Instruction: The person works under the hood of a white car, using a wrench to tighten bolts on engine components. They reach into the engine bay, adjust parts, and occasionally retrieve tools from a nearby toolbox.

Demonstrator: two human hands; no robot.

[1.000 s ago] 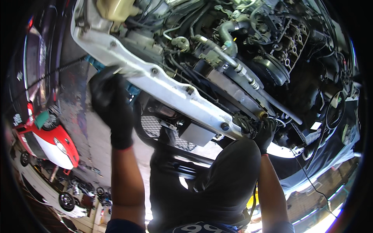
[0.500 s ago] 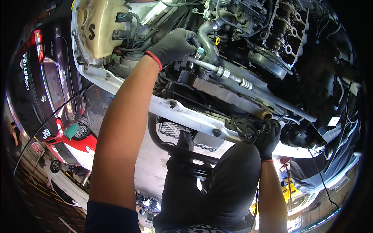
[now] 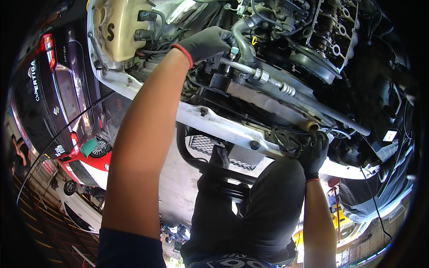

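My left hand [image 3: 209,43], in a dark grey glove with a red cuff, is bent over the engine bay with its fingers curled. What they close on, if anything, is hidden. Just beside them is a metal pipe [image 3: 243,68] with a blue-green capped fitting [image 3: 233,52]. A curved grey hose [image 3: 243,40] rises behind the fingertips. My right hand [image 3: 314,155], gloved alike, is closed at the right part of the pale front crossbar [image 3: 223,126], next to a dark bundled piece [image 3: 286,142]. A brass-coloured round neck [image 3: 313,126] is just above its fingers; its grip is hidden.
An uncovered engine top [image 3: 330,40] with exposed parts is at the upper right. A beige reservoir [image 3: 123,31] is at the upper left. My knees [image 3: 279,187] come close to the crossbar. A thin black rod [image 3: 85,114] crosses at left, before a parked dark car [image 3: 67,85].
The whole view has shifted slightly to the right. Both hands keep nearly the same places on the car, with the left fingers a little more curled.
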